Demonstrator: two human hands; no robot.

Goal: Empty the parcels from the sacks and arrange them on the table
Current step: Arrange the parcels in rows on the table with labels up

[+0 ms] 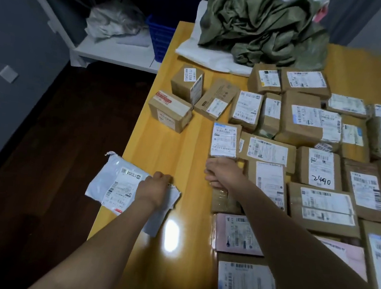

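Observation:
My left hand grips a flat white poly-mailer parcel that hangs over the left edge of the yellow table. My right hand holds the near end of a small brown box with a white label, set among the rows of parcels. Several labelled cardboard boxes cover the right part of the table. A crumpled green sack lies at the table's far end on a white sack.
Three small boxes stand apart near the far left of the table. A pink mailer lies near the front. Left of the table are dark floor, a white shelf unit with a grey bag, and a blue crate.

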